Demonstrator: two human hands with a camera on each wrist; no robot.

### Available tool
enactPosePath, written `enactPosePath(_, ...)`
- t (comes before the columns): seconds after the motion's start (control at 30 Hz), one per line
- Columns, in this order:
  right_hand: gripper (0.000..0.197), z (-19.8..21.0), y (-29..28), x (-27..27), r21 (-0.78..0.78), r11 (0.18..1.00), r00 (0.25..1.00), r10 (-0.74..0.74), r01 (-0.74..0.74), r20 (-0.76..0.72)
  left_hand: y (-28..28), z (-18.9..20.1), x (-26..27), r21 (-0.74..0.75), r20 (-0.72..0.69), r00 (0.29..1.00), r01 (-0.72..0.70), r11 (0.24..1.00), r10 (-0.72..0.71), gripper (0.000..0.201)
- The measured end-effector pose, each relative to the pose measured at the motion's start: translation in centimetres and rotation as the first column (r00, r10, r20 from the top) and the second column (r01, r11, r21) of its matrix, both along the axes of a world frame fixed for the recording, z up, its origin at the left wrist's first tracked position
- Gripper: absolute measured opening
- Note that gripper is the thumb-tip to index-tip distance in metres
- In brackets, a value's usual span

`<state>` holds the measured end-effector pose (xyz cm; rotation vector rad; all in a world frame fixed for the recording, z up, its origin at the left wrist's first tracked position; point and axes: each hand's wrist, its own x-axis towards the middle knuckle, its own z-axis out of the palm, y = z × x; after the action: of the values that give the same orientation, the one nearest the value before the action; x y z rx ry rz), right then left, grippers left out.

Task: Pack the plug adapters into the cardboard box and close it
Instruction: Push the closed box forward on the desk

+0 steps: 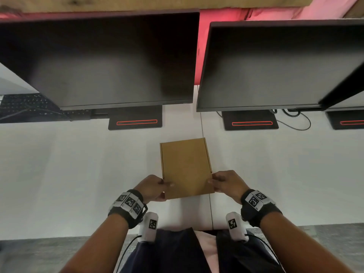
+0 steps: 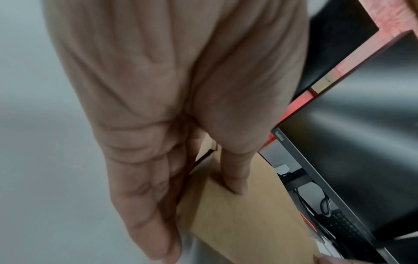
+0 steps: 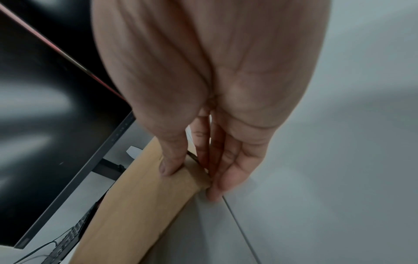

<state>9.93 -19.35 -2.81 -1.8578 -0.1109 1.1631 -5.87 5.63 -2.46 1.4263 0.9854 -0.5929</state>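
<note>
A brown cardboard box [image 1: 186, 166] lies on the white desk with its lid down. My left hand [image 1: 155, 187] grips its near left edge, thumb on the lid [image 2: 235, 185] and fingers [image 2: 144, 205] along the side. My right hand [image 1: 224, 184] grips the near right edge the same way, thumb pressing the lid [image 3: 167, 166] and fingers [image 3: 226, 173] down the side wall. The box [image 2: 248, 223] fills the lower part of the left wrist view, and the box [image 3: 135, 205] runs across the right wrist view. No plug adapters are in sight.
Two dark monitors [image 1: 110, 62] [image 1: 279, 66] on black stands [image 1: 136, 119] rise behind the box. A black keyboard [image 1: 29, 107] lies at the far left. A cable [image 1: 295, 121] loops by the right stand. The desk's front edge [image 1: 59, 237] is near my body.
</note>
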Motion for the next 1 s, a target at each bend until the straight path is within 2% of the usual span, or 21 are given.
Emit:
enactPosePath(0.17,0.011,-0.2,0.0,0.8,0.001,1.0,1.0,0.019,-0.019,0.015,0.1,-0.1,0.3,0.034,-0.018,1.0,-0.009,0.999,0.01,0.02)
enactPosePath(0.23,0.011,-0.2,0.1,1.1,-0.009,0.999,0.999,0.042,-0.041,0.035,0.4,-0.3,0.5,0.121,-0.05,0.996,0.075,0.99,-0.07,0.031)
enactPosePath(0.37,0.013,-0.1,0.4,1.8,-0.103,0.988,0.978,0.133,-0.118,0.162,1.0,0.1,1.4,0.325,-0.134,0.957,0.286,0.901,-0.255,0.049)
enactPosePath(0.43,0.028,-0.1,0.6,2.2,-0.161,0.983,0.959,0.132,-0.093,0.251,1.1,0.6,2.0,0.388,-0.108,0.968,0.25,0.887,-0.225,0.053)
enactPosePath(0.5,0.054,0.0,0.9,2.7,-0.156,0.987,0.936,0.078,-0.025,0.344,1.3,0.9,3.1,0.407,-0.028,0.977,0.202,0.891,-0.209,0.084)
enactPosePath(0.53,0.066,0.1,1.1,3.0,-0.139,0.99,0.909,0.091,-0.037,0.407,1.3,1.0,3.6,0.422,0.015,0.975,0.196,0.885,-0.223,0.1)
enactPosePath(0.6,0.079,0.1,1.6,3.6,-0.172,0.971,0.814,0.232,-0.164,0.533,1.3,0.8,4.8,0.479,0.058,0.96,0.213,0.852,-0.273,0.118)
enactPosePath(0.63,0.077,0.2,1.8,4.0,-0.215,0.948,0.757,0.316,-0.233,0.572,1.4,0.7,5.5,0.496,0.071,0.955,0.217,0.841,-0.288,0.12)
enactPosePath(0.7,0.066,0.3,2.5,4.8,-0.284,0.911,0.687,0.412,-0.298,0.598,1.4,0.8,7.0,0.485,0.098,0.951,0.211,0.849,-0.293,0.119)
enactPosePath(0.8,0.052,0.2,3.2,5.6,-0.323,0.902,0.639,0.431,-0.285,0.638,1.4,1.0,8.8,0.474,0.111,0.956,0.188,0.86,-0.27,0.11)
enactPosePath(0.87,0.044,0.0,3.6,6.1,-0.36,0.887,0.567,0.461,-0.289,0.682,1.3,1.0,9.7,0.501,0.099,0.961,0.175,0.847,-0.257,0.103)
enactPosePath(1.0,0.042,-0.3,4.2,7.3,-0.408,0.862,0.462,0.506,-0.302,0.728,1.0,0.6,11.1,0.585,0.058,0.966,0.173,0.792,-0.253,0.083)
